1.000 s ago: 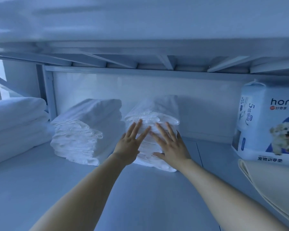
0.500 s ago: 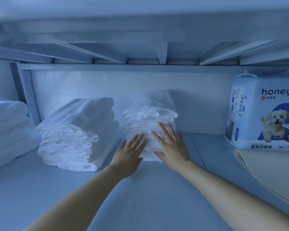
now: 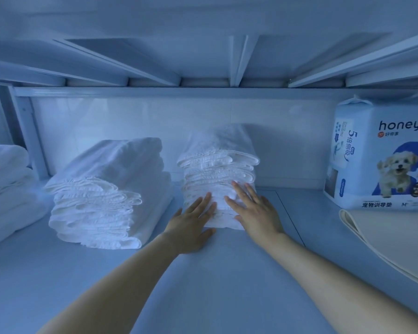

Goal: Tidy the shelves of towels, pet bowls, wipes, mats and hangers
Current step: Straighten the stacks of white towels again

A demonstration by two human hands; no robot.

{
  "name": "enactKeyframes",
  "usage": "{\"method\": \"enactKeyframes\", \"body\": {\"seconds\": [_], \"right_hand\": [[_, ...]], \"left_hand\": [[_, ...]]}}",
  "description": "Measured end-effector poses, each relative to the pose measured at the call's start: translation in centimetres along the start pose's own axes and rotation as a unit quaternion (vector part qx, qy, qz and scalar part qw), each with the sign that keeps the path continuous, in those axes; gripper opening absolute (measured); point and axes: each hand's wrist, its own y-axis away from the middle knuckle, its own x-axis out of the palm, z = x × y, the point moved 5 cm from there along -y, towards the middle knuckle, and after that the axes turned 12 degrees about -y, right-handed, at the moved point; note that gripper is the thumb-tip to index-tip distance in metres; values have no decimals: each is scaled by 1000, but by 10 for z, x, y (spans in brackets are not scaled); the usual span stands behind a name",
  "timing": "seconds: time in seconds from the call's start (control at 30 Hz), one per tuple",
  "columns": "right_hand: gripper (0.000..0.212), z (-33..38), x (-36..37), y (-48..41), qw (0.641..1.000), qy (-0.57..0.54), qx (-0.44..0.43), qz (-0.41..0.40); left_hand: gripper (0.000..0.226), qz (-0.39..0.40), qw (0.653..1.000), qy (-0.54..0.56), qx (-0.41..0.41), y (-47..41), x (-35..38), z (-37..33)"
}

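**Towels: the middle pile (image 3: 219,174) may tip**

Towels of the middle pile stand on the shelf (image 3: 215,285) close to the back wall (image 3: 106,116). A wider pile (image 3: 106,201) is just beside them on the left, and a pack of pet pads (image 3: 384,165) is well apart on the right. My left hand (image 3: 191,225) and my right hand (image 3: 256,213) both lie flat against the low front of this pile. The fingers are straight and a little spread, and neither hand grasps anything.

I think the danger is in the shape of the pile. It is tall and narrow, and its upper layers reach out wider than the lower ones. If I press only at the bottom, the base can slide back while the top leans toward me and slips off. If one hand presses harder than the other, the pile may twist against the wider pile. The folded edges also look loose, so my fingers could drag some out of line.

I cannot see behind the pile, so I cannot tell if it touches the wall. The frame cuts off the pack, the beige mat (image 3: 396,249) in front of it and more towels (image 3: 5,189) at the far left. In the dim blue light I cannot count the layers.
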Motion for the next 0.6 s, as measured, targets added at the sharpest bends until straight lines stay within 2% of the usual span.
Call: {"method": "enactKeyframes", "body": {"seconds": [0.17,0.27,0.43,0.6], "right_hand": [[60,10,-10,3,1000,-20,4,-6],[52,27,-23,1,999,-32,-15,-35],[48,58,-30,-9,998,-52,-4,-48],[46,90,-26,-27,991,-129,7,-26]], "left_hand": [[74,-61,998,33,3,6,-10,4],[62,-101,994,48,3,16,-23,8],[59,-172,985,12,14,35,-44,26],[56,-265,963,-44,21,70,-73,62]]}}
